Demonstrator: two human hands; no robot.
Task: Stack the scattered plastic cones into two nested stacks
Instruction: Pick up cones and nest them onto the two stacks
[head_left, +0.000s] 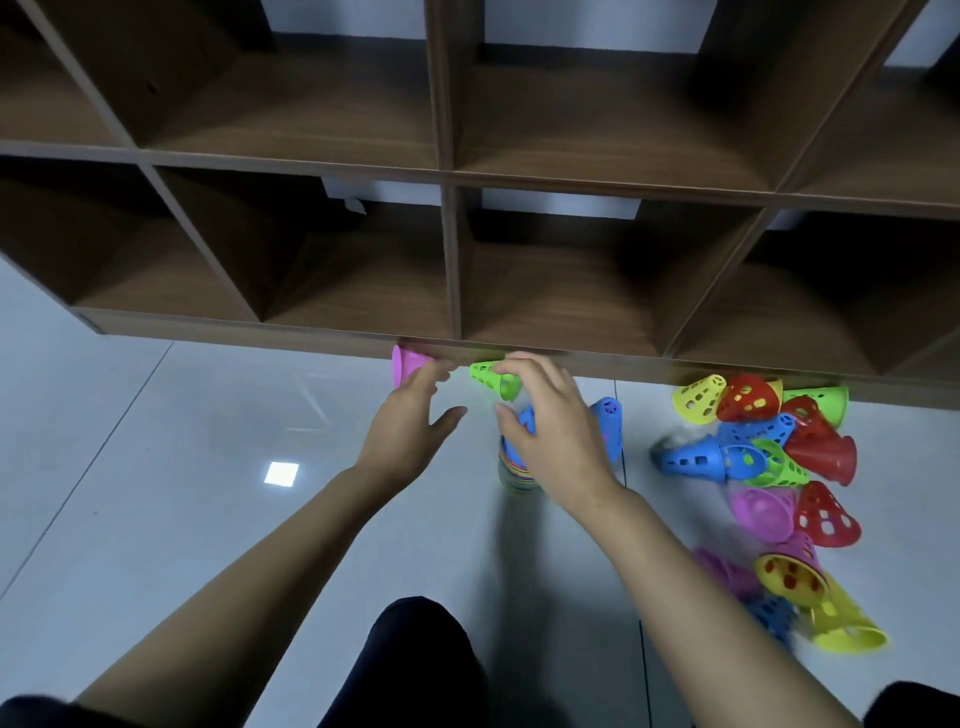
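Observation:
A short nested stack of coloured cones (515, 470) stands on the floor in front of me. My right hand (556, 431) is just above it, curled over a blue cone (609, 418) that shows on both sides of the palm. My left hand (410, 421) hovers with fingers spread and holds nothing; its fingertips are close to a pink cone (408, 364) lying by the shelf base. A green cone (491, 378) lies on its side beyond my right fingertips. Several loose cones in red, yellow, blue, green and pink form a pile (769, 457) at the right.
A dark wooden cubby shelf (457, 291) with open compartments runs across the back, its base touching the pale tiled floor (182, 467). My dark-clad knee (415, 665) is at the bottom centre.

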